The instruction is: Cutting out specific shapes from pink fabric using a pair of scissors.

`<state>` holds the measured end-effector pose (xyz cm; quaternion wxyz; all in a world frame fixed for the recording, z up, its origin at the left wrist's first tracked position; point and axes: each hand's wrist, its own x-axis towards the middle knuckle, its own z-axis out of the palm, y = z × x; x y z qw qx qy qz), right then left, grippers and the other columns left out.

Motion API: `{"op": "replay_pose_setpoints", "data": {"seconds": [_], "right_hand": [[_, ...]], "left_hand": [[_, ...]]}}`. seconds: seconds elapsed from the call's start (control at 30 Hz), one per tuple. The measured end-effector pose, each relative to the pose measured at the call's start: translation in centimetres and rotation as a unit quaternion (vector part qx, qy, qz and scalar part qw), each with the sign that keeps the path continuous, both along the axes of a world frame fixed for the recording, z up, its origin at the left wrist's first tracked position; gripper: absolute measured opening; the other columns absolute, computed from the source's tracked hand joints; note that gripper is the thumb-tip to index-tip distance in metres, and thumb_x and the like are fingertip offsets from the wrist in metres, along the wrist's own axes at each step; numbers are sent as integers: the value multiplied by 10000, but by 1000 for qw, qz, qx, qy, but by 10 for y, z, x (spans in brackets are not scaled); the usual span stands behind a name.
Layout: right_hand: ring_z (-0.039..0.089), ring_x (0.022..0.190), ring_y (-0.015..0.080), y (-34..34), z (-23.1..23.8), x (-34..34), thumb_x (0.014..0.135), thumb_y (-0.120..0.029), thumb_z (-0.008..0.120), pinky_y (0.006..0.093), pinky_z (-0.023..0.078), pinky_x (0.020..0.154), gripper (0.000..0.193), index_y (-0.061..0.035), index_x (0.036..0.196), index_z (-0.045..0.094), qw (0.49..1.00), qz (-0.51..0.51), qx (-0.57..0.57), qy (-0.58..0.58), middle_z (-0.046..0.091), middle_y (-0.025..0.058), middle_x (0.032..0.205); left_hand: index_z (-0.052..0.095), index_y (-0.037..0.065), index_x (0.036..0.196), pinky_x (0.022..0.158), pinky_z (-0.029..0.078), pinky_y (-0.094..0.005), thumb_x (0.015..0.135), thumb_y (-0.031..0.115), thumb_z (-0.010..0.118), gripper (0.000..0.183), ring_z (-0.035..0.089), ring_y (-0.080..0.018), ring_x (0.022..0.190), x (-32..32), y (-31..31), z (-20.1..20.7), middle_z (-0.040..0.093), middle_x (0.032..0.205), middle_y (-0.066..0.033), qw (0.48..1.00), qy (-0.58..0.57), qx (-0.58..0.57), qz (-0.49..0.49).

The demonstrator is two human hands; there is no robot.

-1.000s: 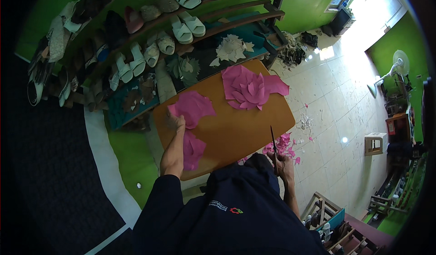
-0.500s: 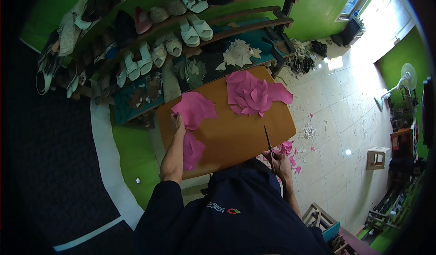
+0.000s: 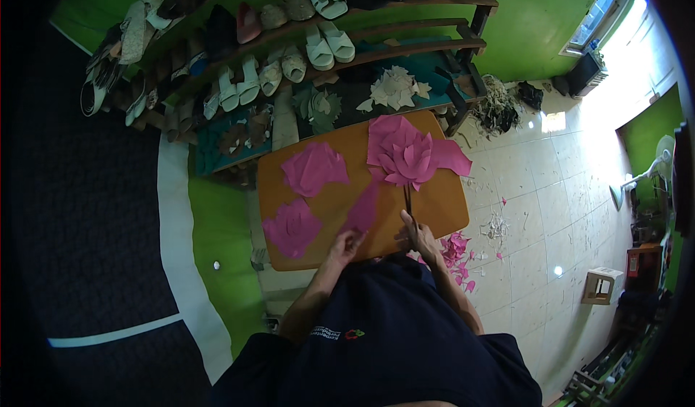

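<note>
Working at the brown table [image 3: 438, 208], the left hand [image 3: 347, 245] at six o'clock pinches a pointed pink sheet [image 3: 363, 207]; the right hand [image 3: 423, 239] grips dark metal scissors [image 3: 409, 202]. Trimming seems partway: ragged pink scraps [image 3: 455, 246] lie past four, this sheet likely unfinished.

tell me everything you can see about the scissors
The scissors are dark and slim, with long, narrow blades that look like metal and seem slightly parted. The right hand holds them, hiding most of the handles. They point away from the person, over the orange-brown table, tips by the near edge of the larger pink pile; whether the tips touch it is unclear.
</note>
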<state>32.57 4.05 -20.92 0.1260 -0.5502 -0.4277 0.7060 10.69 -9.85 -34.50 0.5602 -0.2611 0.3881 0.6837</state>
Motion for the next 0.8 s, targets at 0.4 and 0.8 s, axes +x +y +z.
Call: {"op": "replay_pose_setpoints", "data": {"seconds": [0.4,0.8], "right_hand": [[629,818,118,11,43,-24,864,-190,737,268,504,704,352,9,1125,609,954,-11,143,263,673,42,949],[674,751,159,28,121,-11,885,-282,751,284,548,693,411,11,1125,590,972,35,184,145,670,94,875]], "left_hand": [[465,50,1406,995,503,-470,920,350,661,604,586,-280,1197,27,13,153,547,1373,-127,951,-2,302,-71],[553,-14,1244,925,548,-331,794,-38,713,478,669,-199,1030,-12,67,250,673,1124,-99,901,321,101,-272]]}}
